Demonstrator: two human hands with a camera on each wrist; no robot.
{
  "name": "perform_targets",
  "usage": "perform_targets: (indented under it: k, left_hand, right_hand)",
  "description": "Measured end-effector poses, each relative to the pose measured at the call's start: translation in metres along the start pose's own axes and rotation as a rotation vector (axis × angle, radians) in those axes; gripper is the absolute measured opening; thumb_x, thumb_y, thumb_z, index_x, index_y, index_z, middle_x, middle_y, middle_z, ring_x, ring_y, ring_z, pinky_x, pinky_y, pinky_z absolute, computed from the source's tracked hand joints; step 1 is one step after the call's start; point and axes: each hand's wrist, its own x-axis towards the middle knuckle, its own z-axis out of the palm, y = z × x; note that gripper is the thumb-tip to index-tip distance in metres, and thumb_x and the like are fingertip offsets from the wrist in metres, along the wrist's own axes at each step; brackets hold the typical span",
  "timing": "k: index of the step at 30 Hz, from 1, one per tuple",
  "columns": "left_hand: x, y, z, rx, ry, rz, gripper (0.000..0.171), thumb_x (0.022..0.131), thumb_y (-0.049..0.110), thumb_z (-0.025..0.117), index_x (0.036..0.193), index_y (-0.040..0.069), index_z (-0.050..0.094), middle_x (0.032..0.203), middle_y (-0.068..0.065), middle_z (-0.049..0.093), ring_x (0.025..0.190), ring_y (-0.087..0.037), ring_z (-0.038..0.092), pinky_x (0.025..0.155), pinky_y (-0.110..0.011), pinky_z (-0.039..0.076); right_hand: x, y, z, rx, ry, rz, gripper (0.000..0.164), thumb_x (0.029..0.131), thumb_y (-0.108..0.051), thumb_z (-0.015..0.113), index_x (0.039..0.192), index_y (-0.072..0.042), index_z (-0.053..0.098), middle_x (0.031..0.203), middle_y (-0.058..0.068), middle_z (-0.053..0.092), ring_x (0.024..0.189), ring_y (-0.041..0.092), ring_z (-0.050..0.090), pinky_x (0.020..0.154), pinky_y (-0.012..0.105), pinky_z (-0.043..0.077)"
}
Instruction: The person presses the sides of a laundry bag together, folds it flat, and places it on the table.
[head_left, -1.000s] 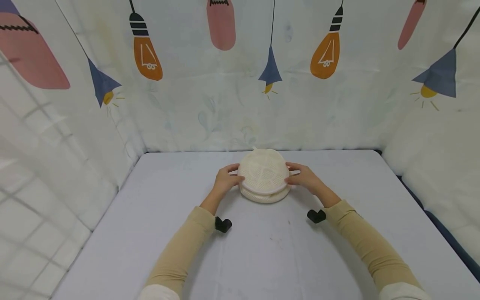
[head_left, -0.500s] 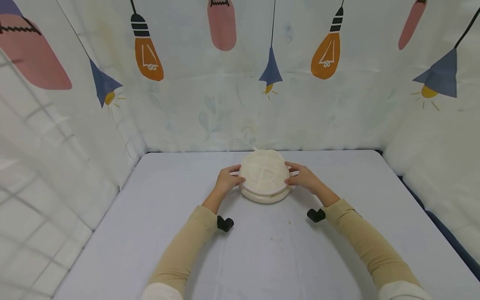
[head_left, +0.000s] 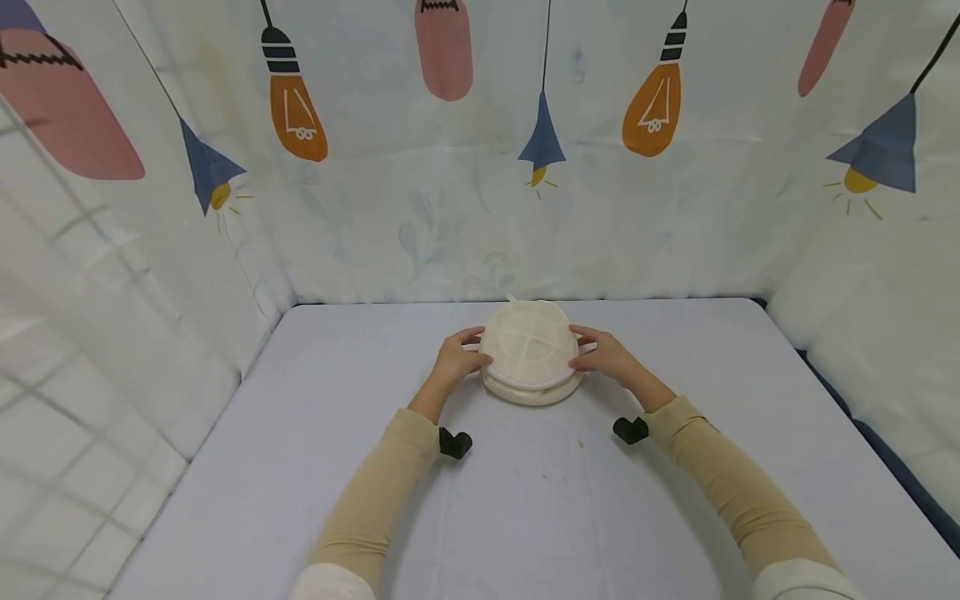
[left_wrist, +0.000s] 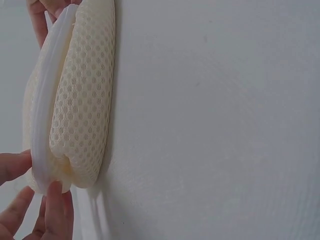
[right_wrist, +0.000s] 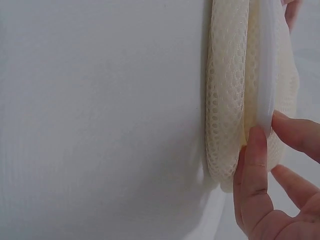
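Observation:
A round cream mesh laundry bag (head_left: pixel 528 343), squashed into a low double-layered disc, lies near the table's far edge. Its smooth white rim (left_wrist: pixel 42 110) separates the upper layer from the thick honeycomb-mesh layer (right_wrist: pixel 227 95) beneath. On the bag's left side my left hand (head_left: pixel 456 357) pinches the rim between thumb and fingers. My right hand (head_left: pixel 606 354) pinches the same rim from the right, its thumb (right_wrist: pixel 295 131) on the upper side and a finger (right_wrist: pixel 256 160) underneath. The bag's back and underside are hidden.
A white cloth-covered table (head_left: pixel 525 500) extends on both sides and in front. Close behind it hangs a white curtain (head_left: pixel 480 225) printed with lamps and bulbs. Black heart-shaped pieces (head_left: pixel 455 443) stick out at both cuffs.
The hands keep their hold on the bag's rim. My left forearm has shifted very slightly to the right; the bag is otherwise nearly still.

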Motion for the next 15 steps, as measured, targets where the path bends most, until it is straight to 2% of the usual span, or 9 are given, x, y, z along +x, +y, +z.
perform_targets:
  k: [5,10,15]
  left_hand:
    - [0.0018,-0.0008,0.0001,0.018,-0.011,-0.007,0.067,0.086,-0.011,0.072,0.148,0.006,0.054,0.142,-0.021,0.052,0.116,-0.032,0.059,0.095,-0.041,0.056]
    - [0.0029,-0.0009,-0.0008,0.039,-0.026,-0.002,0.066,0.086,-0.01,0.071,0.148,0.004,0.054,0.141,-0.022,0.052,0.116,-0.032,0.058,0.095,-0.041,0.056]
    - [0.0037,-0.0013,-0.0005,0.058,-0.033,0.003,0.065,0.085,-0.01,0.071,0.147,0.003,0.054,0.14,-0.023,0.053,0.114,-0.031,0.058,0.093,-0.039,0.057]
  right_hand:
    - [0.0015,0.0004,0.0,-0.012,-0.009,0.013,0.079,0.094,0.0,0.07,0.16,0.002,0.026,0.149,0.033,0.038,0.106,0.026,0.065,0.085,0.029,0.057]
    - [0.0034,-0.0028,-0.0013,-0.079,-0.029,0.024,0.078,0.095,0.0,0.07,0.16,0.003,0.027,0.146,0.033,0.041,0.097,0.02,0.066,0.081,0.027,0.056]
    - [0.0037,-0.0061,-0.0016,-0.132,-0.045,0.013,0.078,0.094,0.001,0.07,0.159,0.006,0.026,0.145,0.035,0.041,0.094,0.021,0.067,0.079,0.027,0.056]
